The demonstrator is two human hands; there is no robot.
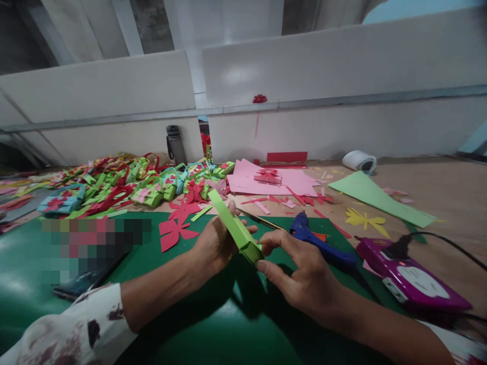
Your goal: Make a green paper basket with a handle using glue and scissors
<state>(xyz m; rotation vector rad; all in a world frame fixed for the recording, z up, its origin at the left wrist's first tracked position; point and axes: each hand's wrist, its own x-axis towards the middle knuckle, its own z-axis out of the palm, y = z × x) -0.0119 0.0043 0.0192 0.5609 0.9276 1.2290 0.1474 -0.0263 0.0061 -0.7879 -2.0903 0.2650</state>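
Note:
A small lime-green folded paper piece with a long strip rising to the upper left is held above the green mat. My left hand supports it from behind and the left, its fingers partly hidden by the paper. With thumb and index finger, my right hand pinches its lower right corner. Red paper flower shapes lie left of my left hand. Just beyond my right hand rests a blue glue gun.
A purple power strip with a plugged-in cord is at right. Pink sheets, a light green sheet and a yellow flower lie behind. At left are a heap of paper bags, a bottle and a phone.

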